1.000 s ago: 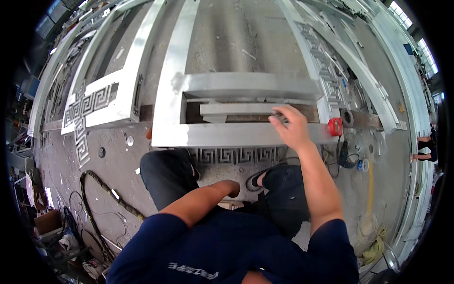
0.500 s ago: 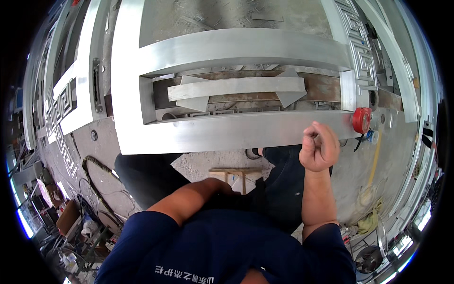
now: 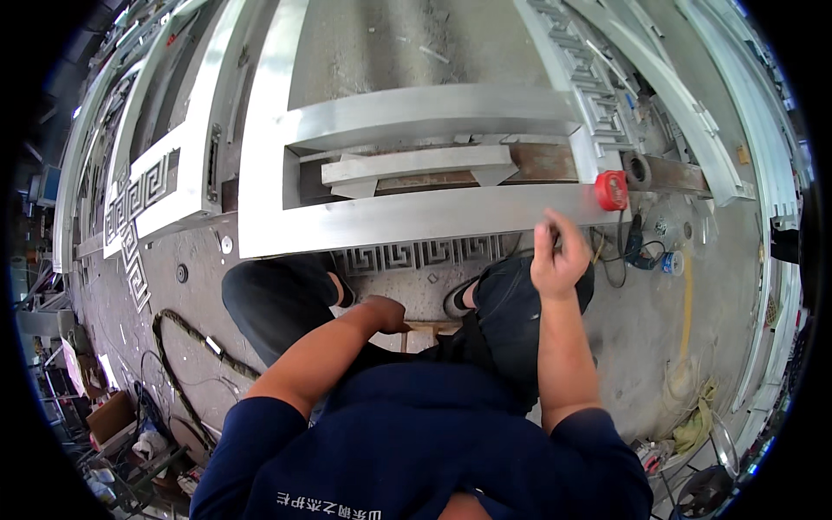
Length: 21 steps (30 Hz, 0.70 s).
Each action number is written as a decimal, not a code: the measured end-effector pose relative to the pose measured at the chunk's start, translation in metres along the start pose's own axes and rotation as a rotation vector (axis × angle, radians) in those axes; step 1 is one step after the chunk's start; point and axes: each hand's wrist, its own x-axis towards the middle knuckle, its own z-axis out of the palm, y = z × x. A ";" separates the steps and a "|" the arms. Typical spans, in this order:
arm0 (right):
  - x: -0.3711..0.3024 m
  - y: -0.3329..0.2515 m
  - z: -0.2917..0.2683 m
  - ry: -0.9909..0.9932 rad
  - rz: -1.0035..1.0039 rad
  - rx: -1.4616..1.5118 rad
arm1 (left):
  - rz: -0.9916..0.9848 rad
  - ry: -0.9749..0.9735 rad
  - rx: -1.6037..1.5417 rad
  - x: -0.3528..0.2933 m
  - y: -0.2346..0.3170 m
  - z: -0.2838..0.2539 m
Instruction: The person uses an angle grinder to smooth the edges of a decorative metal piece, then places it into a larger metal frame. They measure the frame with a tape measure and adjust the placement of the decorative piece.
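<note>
My right hand (image 3: 561, 254) is raised by the near rail of a silvery metal frame (image 3: 416, 217), thumb and forefinger apart, holding nothing I can see. A red tape measure (image 3: 611, 190) sits at the frame's near right corner, just beyond that hand. Low between my knees, my left hand (image 3: 386, 314) hangs beside a small wooden stool (image 3: 426, 327); its fingers are mostly hidden. Inside the frame's near opening, a pale metal bar (image 3: 416, 165) lies over angled plates and a rusty beam (image 3: 546, 162).
Metal fretwork (image 3: 416, 254) lies beneath the near rail. Another metal frame (image 3: 195, 169) stands at left. A thick hose (image 3: 173, 355) curls over the floor. Right of the tape measure are a power drill (image 3: 637, 243), a cable (image 3: 617, 282) and a tape roll (image 3: 637, 171).
The view has shifted, so the frame sits further off and more fretwork shows below it. My right thumb and forefinger have spread. My left hand has come out further from my lap.
</note>
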 end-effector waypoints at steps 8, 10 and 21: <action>-0.082 -0.043 -0.094 -0.059 0.131 -0.053 | 0.110 0.529 -0.121 -0.070 0.028 0.006; -0.098 -0.044 -0.116 0.026 0.176 -0.089 | 0.155 0.594 -0.164 -0.084 0.033 0.017; -0.052 -0.066 -0.121 -0.058 0.225 -0.176 | 0.808 1.386 0.289 -0.324 0.144 -0.088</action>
